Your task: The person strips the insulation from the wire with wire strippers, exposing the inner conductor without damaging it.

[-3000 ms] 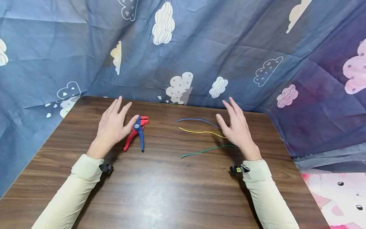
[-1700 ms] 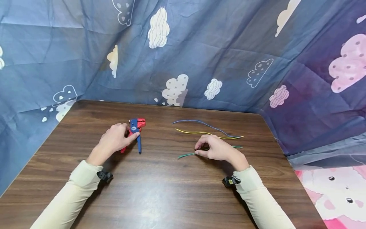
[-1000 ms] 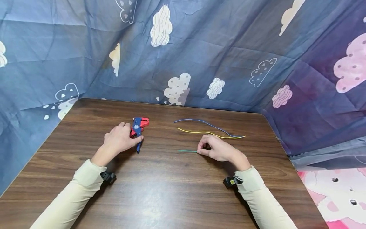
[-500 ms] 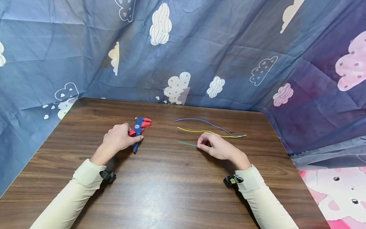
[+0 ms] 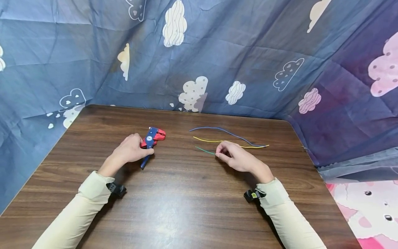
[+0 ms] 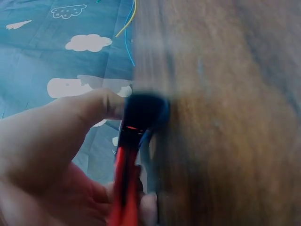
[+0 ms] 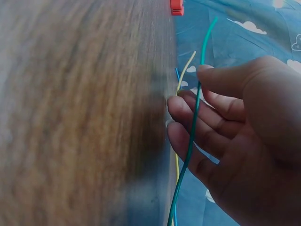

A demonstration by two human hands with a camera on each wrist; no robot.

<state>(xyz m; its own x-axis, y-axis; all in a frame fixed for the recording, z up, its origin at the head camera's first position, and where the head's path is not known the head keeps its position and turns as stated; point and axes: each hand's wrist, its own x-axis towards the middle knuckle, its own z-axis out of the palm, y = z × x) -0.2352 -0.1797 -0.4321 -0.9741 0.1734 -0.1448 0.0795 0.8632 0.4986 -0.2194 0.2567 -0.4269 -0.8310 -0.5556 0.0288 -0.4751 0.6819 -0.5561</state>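
Note:
In the head view my left hand [image 5: 129, 148] grips a wire stripper [image 5: 150, 138] with red and blue parts, its red head pointing away and to the right. The left wrist view has the thumb against the tool's dark blue part [image 6: 143, 110] and fingers curled behind its red handle [image 6: 123, 188]. My right hand [image 5: 238, 157] pinches a green wire [image 5: 205, 150] between thumb and fingertips, a short end sticking out leftward. Seen from the right wrist, the rest of that green wire [image 7: 190, 141] runs down across the palm side, raised off the tabletop.
Behind the right hand, a blue wire [image 5: 217, 128] and a yellow wire [image 5: 203, 139] lie on the brown wooden table [image 5: 186, 207], their right ends together. A blue cloth [image 5: 140, 79] with cloud prints hangs along the table's far edge.
Both hands, spread above the table earlier, came down; the left took hold of the wire stripper and turned it slightly, the right picked up the green wire, whose free end swung away from me.

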